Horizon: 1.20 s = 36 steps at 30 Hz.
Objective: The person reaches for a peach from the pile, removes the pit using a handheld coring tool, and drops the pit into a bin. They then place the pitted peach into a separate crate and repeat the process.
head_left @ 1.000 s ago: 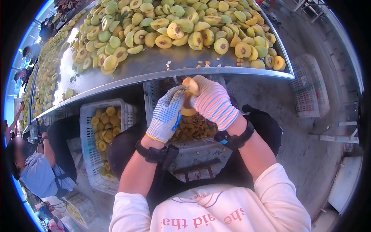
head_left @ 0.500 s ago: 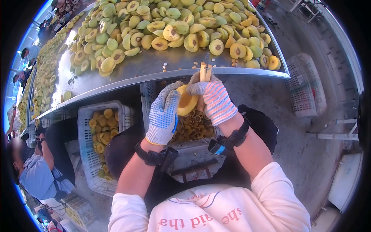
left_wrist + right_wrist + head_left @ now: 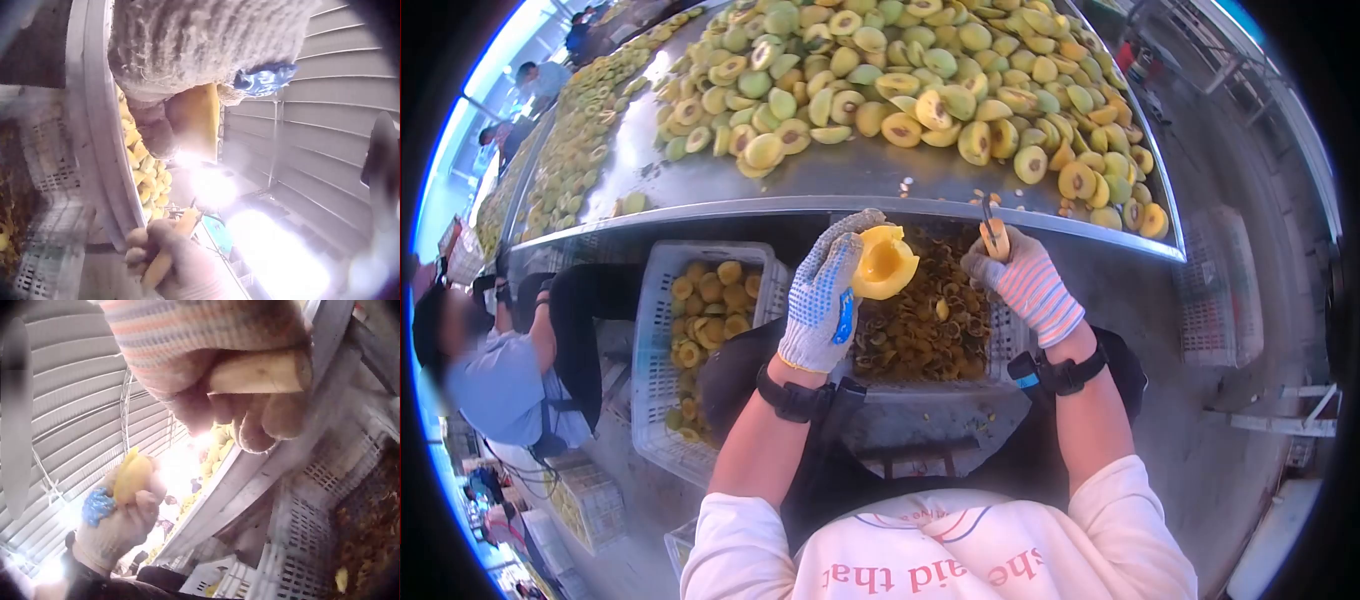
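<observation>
In a dotted knit glove, my left hand (image 3: 825, 285) holds a yellow fruit half (image 3: 900, 272), perhaps peach or apricot, by its side. The hollow in its cut face is turned toward the right. My right hand (image 3: 1032, 285), in a striped glove, grips a wooden-handled tool (image 3: 994, 240) with a thin dark metal tip pointing up. The two hands are apart, above a crate (image 3: 1008, 350) of brown fruit scraps (image 3: 920, 335). The right wrist view shows the fingers curled around the wooden handle (image 3: 262, 372); the metal tip is hidden there.
A metal table (image 3: 730, 195) heaped with halved fruit (image 3: 880, 75) stands in front, small pits near its edge. To the left is a white crate (image 3: 650, 350) of yellow halves. Another person (image 3: 510, 370) sits farther left. A further crate (image 3: 1222, 290) stands on the right-hand floor.
Earlier both hands met at the fruit. Now the right hand has drawn away to the right with the tool, and the left keeps the fruit half, its hollow in sight. The head view has shifted.
</observation>
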{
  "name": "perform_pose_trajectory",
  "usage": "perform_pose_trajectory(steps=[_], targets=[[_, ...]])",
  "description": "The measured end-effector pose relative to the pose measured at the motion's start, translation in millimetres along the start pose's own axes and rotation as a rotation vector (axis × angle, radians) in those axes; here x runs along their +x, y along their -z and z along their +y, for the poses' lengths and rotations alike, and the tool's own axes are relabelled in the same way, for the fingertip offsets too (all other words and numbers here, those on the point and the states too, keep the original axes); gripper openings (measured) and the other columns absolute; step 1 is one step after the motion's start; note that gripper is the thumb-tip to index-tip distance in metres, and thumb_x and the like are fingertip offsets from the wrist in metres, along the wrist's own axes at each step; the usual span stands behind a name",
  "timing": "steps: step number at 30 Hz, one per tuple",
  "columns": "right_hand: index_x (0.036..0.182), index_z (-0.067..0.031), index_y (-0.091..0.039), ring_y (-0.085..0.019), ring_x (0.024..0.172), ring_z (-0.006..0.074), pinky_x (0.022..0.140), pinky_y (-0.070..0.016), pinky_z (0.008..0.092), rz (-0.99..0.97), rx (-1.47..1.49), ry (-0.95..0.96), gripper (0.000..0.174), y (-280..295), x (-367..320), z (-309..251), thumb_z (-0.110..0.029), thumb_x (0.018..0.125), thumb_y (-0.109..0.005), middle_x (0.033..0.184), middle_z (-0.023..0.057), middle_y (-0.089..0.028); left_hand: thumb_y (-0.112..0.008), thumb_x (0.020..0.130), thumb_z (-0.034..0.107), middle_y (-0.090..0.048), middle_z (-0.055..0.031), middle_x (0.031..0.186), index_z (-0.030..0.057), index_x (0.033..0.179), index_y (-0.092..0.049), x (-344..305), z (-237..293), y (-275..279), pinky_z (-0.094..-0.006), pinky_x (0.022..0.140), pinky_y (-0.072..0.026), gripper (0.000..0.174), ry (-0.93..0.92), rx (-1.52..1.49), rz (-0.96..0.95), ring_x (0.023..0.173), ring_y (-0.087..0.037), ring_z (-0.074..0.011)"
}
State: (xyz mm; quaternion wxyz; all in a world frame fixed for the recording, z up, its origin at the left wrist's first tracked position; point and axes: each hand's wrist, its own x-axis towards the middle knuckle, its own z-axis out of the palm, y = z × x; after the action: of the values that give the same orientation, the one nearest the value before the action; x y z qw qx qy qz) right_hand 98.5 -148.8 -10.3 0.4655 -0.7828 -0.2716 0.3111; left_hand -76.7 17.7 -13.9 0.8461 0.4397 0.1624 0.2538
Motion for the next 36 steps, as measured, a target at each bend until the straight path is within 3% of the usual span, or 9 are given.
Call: perform_pose_trajectory(steps=[9, 11, 14, 24, 27, 28, 31, 34, 36], targets=[[0.107, -0.0049, -0.065, -0.068, 0.081, 0.0304, 0.075, -0.0525, 0.0384, -0.002, -0.262, 0.199, 0.040, -18.1, -8.1, 3.4, -0.028, 0.077, -0.079, 0.087, 0.0156, -0.070, -0.052, 0.101, 0.023, -0.063, -0.0154, 0.122, -0.0017, 0.128, -0.058, -78.9, 123.5, 79.1, -0.0321, 0.098, -0.0480, 0.037, -0.134, 0.620, 0.392, 0.113, -0.061, -0.0233], [0.109, -0.0065, -0.064, -0.068, 0.085, 0.0342, 0.076, -0.0525, 0.0395, -0.066, -0.275, 0.132, 0.046, -17.6, -15.3, -12.4, -0.035, 0.077, -0.080, 0.089, 0.0175, -0.069, -0.058, 0.097, 0.032, -0.062, -0.0191, 0.125, 0.0000, 0.130, -0.056, -85.5, 141.8, 149.7, -0.0350, 0.100, -0.0459, 0.046, 0.048, 1.832, 0.711, 0.118, -0.060, -0.0288], [0.113, -0.0066, -0.062, -0.067, 0.087, 0.0362, 0.078, -0.0525, 0.0409, -0.128, -0.245, 0.120, 0.053, -22.0, -16.9, -18.4, -0.043, 0.079, -0.078, 0.091, 0.0186, -0.069, -0.062, 0.092, 0.040, -0.061, -0.0207, 0.129, 0.0026, 0.134, -0.054, -46.9, 150.3, 180.5, -0.0382, 0.102, -0.0439, 0.057, -0.147, 1.323, 0.563, 0.120, -0.058, -0.0337], [0.113, -0.0064, -0.056, -0.065, 0.083, 0.0428, 0.071, -0.0520, 0.0458, -0.078, -0.306, 0.198, 0.038, -31.7, -8.7, -21.4, -0.030, 0.087, -0.071, 0.086, 0.0213, -0.066, -0.070, 0.084, 0.039, -0.056, -0.0208, 0.132, 0.0070, 0.136, -0.050, 191.5, 64.1, 120.4, -0.0439, 0.100, -0.0455, 0.064, -0.131, 2.285, 0.145, 0.121, -0.054, -0.0349], [0.116, -0.0062, -0.055, -0.064, 0.083, 0.0438, 0.070, -0.0517, 0.0457, -0.058, -0.234, 0.217, 0.040, -29.6, -10.1, -22.3, -0.031, 0.088, -0.070, 0.087, 0.0217, -0.066, -0.070, 0.084, 0.036, -0.064, -0.0178, 0.118, 0.0051, 0.130, -0.055, 190.2, 70.9, 120.6, -0.0422, 0.094, -0.0501, 0.057, -0.160, 1.913, 0.300, 0.106, -0.063, -0.0314], [0.116, -0.0061, -0.055, -0.064, 0.083, 0.0440, 0.070, -0.0515, 0.0457, -0.054, -0.198, 0.225, 0.040, -30.3, -10.5, -23.9, -0.031, 0.088, -0.070, 0.087, 0.0219, -0.066, -0.067, 0.088, 0.032, -0.069, -0.0119, 0.102, 0.0053, 0.122, -0.061, 186.2, 72.5, 120.4, -0.0371, 0.077, -0.0557, 0.044, -0.075, 1.162, 0.370, 0.089, -0.068, -0.0254], [0.116, -0.0056, -0.055, -0.064, 0.083, 0.0440, 0.069, -0.0511, 0.0468, -0.057, -0.057, 0.251, 0.041, -36.0, -12.3, -24.7, -0.032, 0.088, -0.070, 0.088, 0.0227, -0.066, -0.060, 0.093, 0.030, -0.069, -0.0079, 0.096, 0.0046, 0.118, -0.062, 133.7, 80.8, 76.4, -0.0297, 0.061, -0.0536, 0.036, -0.002, 0.180, 0.279, 0.079, -0.068, -0.0188], [0.111, -0.0055, -0.056, -0.063, 0.081, 0.0448, 0.066, -0.0500, 0.0478, -0.051, -0.028, 0.338, 0.038, -44.1, -20.4, -30.5, -0.033, 0.089, -0.069, 0.084, 0.0219, -0.065, -0.053, 0.098, 0.032, -0.069, -0.0076, 0.095, 0.0027, 0.118, -0.061, 79.2, 77.7, 22.0, -0.0248, 0.054, -0.0499, 0.037, 0.137, 0.218, 0.023, 0.071, -0.067, -0.0166], [0.106, -0.0044, -0.056, -0.062, 0.077, 0.0453, 0.064, -0.0492, 0.0473, -0.016, -0.053, 0.381, 0.037, -47.8, -26.4, -35.8, -0.036, 0.089, -0.068, 0.080, 0.0215, -0.063, -0.054, 0.098, 0.030, -0.068, -0.0088, 0.103, 0.0011, 0.121, -0.060, 54.0, 59.1, -1.2, -0.0266, 0.070, -0.0529, 0.037, 0.123, 0.110, -0.016, 0.085, -0.066, -0.0163]])
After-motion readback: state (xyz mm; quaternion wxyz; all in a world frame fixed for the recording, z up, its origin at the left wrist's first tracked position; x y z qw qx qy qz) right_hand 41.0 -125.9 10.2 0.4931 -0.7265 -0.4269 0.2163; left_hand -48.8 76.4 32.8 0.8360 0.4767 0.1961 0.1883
